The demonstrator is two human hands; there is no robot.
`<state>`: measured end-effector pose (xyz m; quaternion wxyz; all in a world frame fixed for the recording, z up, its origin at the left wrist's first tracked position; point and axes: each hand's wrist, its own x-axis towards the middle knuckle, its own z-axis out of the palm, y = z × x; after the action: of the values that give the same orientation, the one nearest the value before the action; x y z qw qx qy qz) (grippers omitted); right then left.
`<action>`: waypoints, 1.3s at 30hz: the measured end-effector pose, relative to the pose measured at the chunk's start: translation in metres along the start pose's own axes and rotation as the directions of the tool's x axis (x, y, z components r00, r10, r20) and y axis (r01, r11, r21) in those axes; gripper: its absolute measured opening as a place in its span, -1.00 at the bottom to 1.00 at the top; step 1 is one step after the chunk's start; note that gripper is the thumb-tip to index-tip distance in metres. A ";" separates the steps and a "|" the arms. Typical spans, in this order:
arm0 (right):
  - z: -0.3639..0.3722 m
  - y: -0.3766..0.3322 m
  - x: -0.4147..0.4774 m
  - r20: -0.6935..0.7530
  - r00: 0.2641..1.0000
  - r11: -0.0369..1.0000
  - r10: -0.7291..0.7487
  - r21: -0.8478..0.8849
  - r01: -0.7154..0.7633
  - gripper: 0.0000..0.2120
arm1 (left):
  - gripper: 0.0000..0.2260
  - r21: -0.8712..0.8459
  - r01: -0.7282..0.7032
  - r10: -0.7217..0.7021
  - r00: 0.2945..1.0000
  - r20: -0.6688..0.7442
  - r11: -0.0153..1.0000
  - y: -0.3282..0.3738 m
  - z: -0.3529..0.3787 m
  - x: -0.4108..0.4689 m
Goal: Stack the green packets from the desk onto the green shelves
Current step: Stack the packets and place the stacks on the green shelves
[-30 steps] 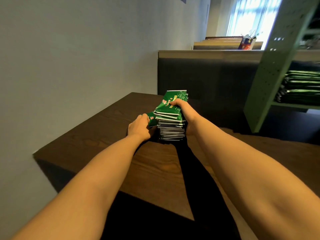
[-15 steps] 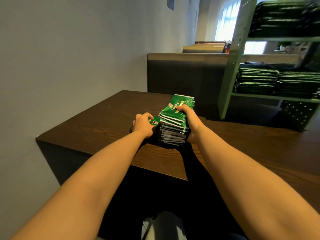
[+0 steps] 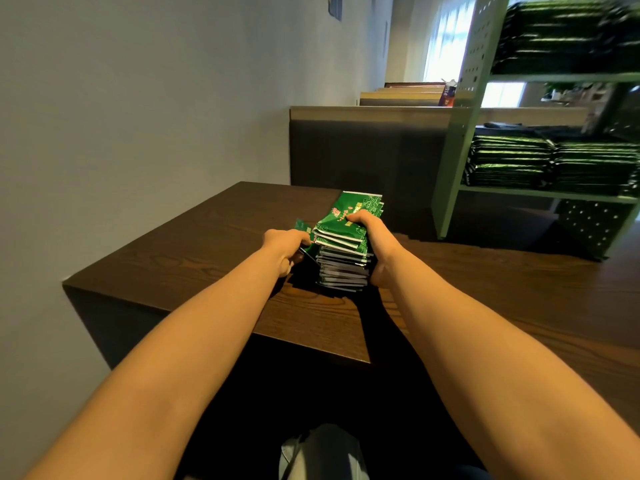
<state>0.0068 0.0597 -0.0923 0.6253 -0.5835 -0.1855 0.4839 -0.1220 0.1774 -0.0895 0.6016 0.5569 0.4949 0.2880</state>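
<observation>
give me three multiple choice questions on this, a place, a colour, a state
1. Where is the stack of green packets? A dark wooden desk B shelf C floor
2. Colour of the shelf unit's frame? A white B pale green C red
3. The right hand is: A idle B flat on the desk C gripping the stack
1 A, its base sits on the desk; 2 B, the perforated upright is pale green; 3 C, thumb on top, palm against the side.
</observation>
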 end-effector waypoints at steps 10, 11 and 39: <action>0.004 0.001 0.002 -0.036 0.999 0.999 -0.017 -0.035 0.015 -0.43 | -0.91 -0.263 -0.234 0.255 0.966 0.048 0.936 0.040 0.009 -0.042; 0.005 0.001 0.002 -0.037 0.999 0.999 -0.022 -0.049 0.020 -0.42 | -0.92 -0.273 -0.228 0.256 0.964 0.073 0.935 0.044 0.011 -0.047; -0.001 0.006 0.000 0.031 0.996 0.991 -0.088 -0.100 0.091 -0.07 | -0.62 0.138 0.029 -0.093 0.872 0.480 0.990 0.043 0.007 -0.033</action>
<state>0.0055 0.0585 -0.0978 0.6134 -0.5991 -0.2440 0.4531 -0.1178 0.1540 -0.0400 0.6786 0.6325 0.3629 0.0881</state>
